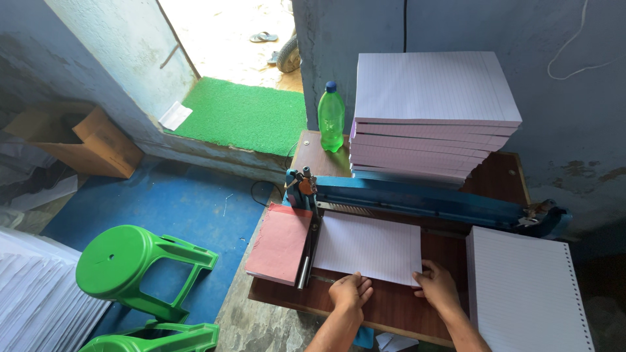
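Both hands press flat, fingers loosely spread, on the near edge of a thin stack of white ruled paper sheets (368,248): left hand (351,291), right hand (435,285). The stack lies on the brown wooden tabletop (391,306), against the long blue metal punching machine (417,199).

Both bare hands, left hand (350,292) and right hand (435,285), press on a matt sheaf of ruled paper (369,246) at centre; beneath it lies a worn, dark wooden table (391,306). The punching machine (417,199) is blue painted metal, scuffed. At left, a matt pink card cover (280,243); lower left, glossy green plastic stools (134,264); above, a shiny green plastic bottle (331,119)
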`<state>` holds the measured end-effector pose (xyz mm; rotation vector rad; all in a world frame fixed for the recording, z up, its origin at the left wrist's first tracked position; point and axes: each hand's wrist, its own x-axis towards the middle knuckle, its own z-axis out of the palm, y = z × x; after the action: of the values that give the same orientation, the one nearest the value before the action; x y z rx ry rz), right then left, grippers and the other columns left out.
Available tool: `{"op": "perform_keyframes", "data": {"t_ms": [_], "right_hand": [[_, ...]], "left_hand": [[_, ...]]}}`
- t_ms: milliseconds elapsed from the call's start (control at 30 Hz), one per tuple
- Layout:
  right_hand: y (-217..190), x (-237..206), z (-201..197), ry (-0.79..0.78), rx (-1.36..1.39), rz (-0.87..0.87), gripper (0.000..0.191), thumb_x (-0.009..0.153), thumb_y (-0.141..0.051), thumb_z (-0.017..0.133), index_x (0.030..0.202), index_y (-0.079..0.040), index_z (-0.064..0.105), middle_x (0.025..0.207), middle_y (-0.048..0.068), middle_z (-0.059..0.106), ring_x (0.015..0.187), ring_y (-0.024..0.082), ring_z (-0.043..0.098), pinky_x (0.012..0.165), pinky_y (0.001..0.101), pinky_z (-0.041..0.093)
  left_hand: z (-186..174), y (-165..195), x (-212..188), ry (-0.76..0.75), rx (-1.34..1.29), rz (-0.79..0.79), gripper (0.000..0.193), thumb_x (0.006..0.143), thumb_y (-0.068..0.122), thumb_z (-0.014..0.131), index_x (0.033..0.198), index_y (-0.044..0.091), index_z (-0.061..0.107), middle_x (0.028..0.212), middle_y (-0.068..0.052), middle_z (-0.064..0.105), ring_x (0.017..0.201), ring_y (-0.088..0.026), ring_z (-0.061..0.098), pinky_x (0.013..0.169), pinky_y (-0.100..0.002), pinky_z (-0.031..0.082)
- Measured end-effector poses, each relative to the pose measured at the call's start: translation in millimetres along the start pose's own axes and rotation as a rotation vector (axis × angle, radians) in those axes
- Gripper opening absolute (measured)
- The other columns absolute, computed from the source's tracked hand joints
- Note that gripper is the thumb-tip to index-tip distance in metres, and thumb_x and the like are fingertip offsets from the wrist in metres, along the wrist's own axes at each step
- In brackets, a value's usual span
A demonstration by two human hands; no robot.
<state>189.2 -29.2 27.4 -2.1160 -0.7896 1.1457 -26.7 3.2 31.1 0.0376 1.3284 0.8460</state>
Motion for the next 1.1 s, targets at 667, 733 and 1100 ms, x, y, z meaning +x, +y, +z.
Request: {"op": "perform_keyframes", "data": {"t_ms": [667,733,1100], "right_hand": [[-19.3,-10.6,1.9,-0.036,-0.385,-0.296,0.065,0.058,-0.014,0.098,0.113,0.002,0.067,0.103,0.02,0.078,0.098,0.028,0.075,0.092,0.0402,0.058],[-23.6,-15.2,3.3,-0.047,-0.408,-0.235,0.052,0.063,-0.013,0.092,0.107,0.002,0.071,0.099,0.02,0.081,0.095,0.029,0.079,0.091,0.0386,0.062],[-25.9,-21.2,4.8,0.046,-0.347,-0.221,0.065,0.059,-0.009,0.093,0.117,0.001,0.065,0.109,0.021,0.073,0.103,0.031,0.073,0.097,0.0416,0.057]], "left_hand": [[-14.7,12.9,9.2,-0.009,0.062,0.037,0.026,0.097,0.008,0.063,0.115,-0.011,0.065,0.106,-0.021,0.074,0.097,-0.029,0.077,0.081,-0.038,0.067],[-14.1,11.3,8.6,-0.023,0.027,0.036,0.026,0.097,0.007,0.062,0.115,-0.011,0.065,0.106,-0.02,0.074,0.097,-0.029,0.077,0.081,-0.038,0.067],[-20.6,14.7,12.8,-0.084,0.026,0.026,0.031,0.098,0.009,0.062,0.118,-0.014,0.062,0.11,-0.022,0.073,0.1,-0.03,0.077,0.08,-0.037,0.067]]}}
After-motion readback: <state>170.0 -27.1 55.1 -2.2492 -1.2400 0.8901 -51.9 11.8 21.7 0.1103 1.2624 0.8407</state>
